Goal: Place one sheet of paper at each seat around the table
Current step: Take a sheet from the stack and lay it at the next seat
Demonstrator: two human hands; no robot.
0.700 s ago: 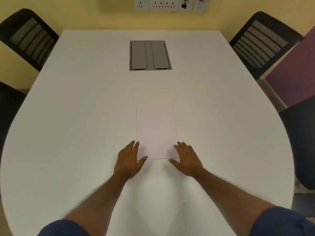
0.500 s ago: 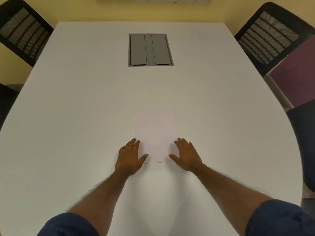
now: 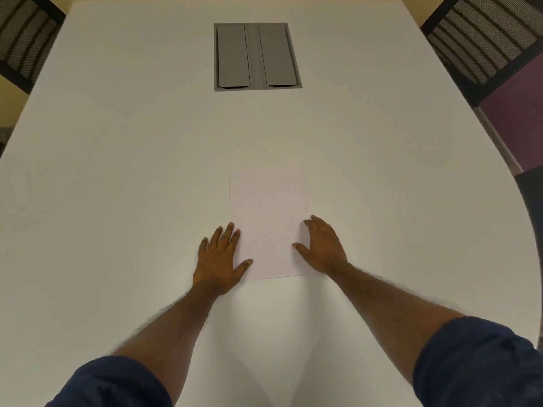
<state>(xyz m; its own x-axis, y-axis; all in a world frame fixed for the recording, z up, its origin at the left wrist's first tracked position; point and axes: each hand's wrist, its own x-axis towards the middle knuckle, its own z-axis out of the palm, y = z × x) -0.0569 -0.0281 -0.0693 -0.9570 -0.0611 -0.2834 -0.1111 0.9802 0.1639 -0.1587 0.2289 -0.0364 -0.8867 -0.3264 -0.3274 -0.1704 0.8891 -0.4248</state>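
White paper (image 3: 269, 224), one sheet or a thin stack, I cannot tell which, lies flat on the white table (image 3: 117, 171) straight ahead of me. My left hand (image 3: 219, 258) rests palm down at its lower left edge, fingers spread, thumb on the paper. My right hand (image 3: 324, 248) rests palm down over its lower right edge, fingers spread and thumb on the paper. Neither hand grips anything.
A grey cable hatch (image 3: 257, 56) is set into the table beyond the paper. Black mesh-backed chairs stand at the far left (image 3: 23, 33) and far right (image 3: 482, 39) corners. Another dark chair (image 3: 531, 207) stands at the right edge, by a purple panel (image 3: 517, 121).
The camera has tilted down and moved closer to the table. Both hands have shifted slightly onto the paper's lower corners; the paper has stayed in place.
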